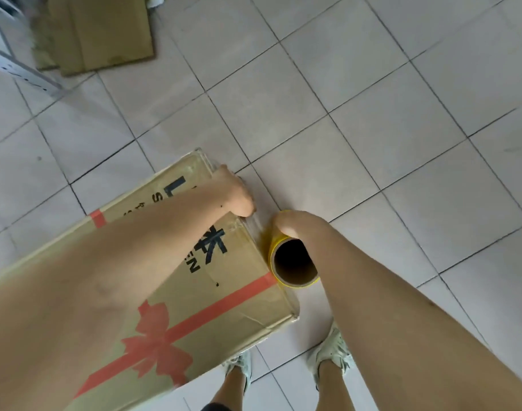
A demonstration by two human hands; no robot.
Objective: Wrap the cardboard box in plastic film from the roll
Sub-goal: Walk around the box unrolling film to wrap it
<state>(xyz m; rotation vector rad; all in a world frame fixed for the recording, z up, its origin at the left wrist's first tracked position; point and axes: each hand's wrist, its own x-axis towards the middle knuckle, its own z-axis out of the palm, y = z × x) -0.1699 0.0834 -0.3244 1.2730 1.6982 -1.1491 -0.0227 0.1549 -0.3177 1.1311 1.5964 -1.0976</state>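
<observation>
A brown cardboard box point(230, 304) with a red printed ribbon and bow and black lettering stands on the tiled floor. My left hand point(236, 194) lies over the box's right top edge, fingers curled down its far side. The film roll point(294, 259), yellowish around a brown cardboard tube with its open end facing me, stands close against the box's right side. My right hand point(289, 223) grips the roll from its far side. A thin band of clear film point(255, 223) stretches between the roll and the box edge.
Flattened cardboard sheets point(99, 34) lie on the floor at the top left, beside a grey metal rail point(19, 69). My two feet in pale shoes point(332, 354) stand just below the box's near corner. Light floor tiles point(402, 129) spread to the right.
</observation>
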